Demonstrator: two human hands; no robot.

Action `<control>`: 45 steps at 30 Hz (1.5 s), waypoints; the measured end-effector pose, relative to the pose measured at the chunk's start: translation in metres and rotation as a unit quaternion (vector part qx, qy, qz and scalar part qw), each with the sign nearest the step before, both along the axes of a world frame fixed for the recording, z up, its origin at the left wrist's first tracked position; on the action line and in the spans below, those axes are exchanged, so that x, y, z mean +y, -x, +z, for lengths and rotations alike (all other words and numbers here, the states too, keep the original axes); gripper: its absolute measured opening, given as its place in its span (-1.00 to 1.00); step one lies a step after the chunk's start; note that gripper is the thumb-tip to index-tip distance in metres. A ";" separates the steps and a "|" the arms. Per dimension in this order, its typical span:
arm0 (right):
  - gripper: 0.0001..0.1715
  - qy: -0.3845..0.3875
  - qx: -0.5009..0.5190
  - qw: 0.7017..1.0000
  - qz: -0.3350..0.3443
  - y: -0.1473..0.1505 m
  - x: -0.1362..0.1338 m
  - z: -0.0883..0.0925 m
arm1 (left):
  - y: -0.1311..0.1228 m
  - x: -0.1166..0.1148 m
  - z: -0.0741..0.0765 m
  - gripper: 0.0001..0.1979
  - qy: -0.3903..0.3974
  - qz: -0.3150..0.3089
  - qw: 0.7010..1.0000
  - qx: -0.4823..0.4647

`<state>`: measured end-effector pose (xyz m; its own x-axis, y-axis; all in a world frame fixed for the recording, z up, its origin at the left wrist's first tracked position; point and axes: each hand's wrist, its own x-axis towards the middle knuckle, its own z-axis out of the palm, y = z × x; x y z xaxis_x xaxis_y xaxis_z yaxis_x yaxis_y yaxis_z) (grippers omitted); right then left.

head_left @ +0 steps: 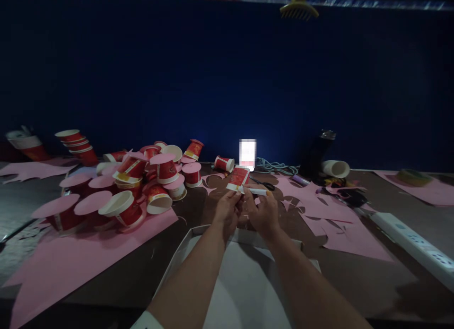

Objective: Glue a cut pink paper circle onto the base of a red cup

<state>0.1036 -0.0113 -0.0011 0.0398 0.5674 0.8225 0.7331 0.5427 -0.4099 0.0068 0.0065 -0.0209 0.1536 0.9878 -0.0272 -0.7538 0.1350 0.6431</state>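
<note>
A red paper cup [238, 178] with gold print and a pale edge is tilted in front of me. My left hand [227, 210] is closed on its near end. In my right hand [264, 212] lies a slim white tube [257, 191] with an orange-yellow end, close against the cup's near edge. Whether it is a glue tube or a marker, I cannot tell. Below both forearms stands a shallow white box [244, 272]. Just beyond the right hand rest dark-handled scissors [264, 183], partly hidden.
Several red paper cups with pink paper discs [90, 202] are heaped at left on pink paper [95, 253]. A stack of cups [78, 147] leans behind. Cut pink sheets [319, 203], a dark bottle [317, 154] and a power strip [414, 244] occupy the right. A lit phone [247, 155] faces me.
</note>
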 end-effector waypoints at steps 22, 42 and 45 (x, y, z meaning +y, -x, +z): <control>-0.80 -0.006 -0.006 1.000 -0.016 0.001 0.000 -0.001 | 0.001 0.000 0.001 -0.83 0.008 0.000 1.000 -0.015; -0.79 -0.046 -0.008 0.998 -0.029 -0.001 0.000 0.002 | 0.000 -0.003 0.006 -0.82 -0.019 0.012 1.000 -0.002; -0.79 -0.045 0.041 0.998 -0.006 -0.001 -0.005 0.008 | 0.001 -0.003 0.006 -0.85 0.006 0.013 1.000 -0.011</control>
<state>0.1043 -0.0161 0.0072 0.1160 0.4909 0.8634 0.7051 0.5715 -0.4197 0.0057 0.0039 -0.0149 0.1294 0.9910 -0.0355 -0.7713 0.1231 0.6244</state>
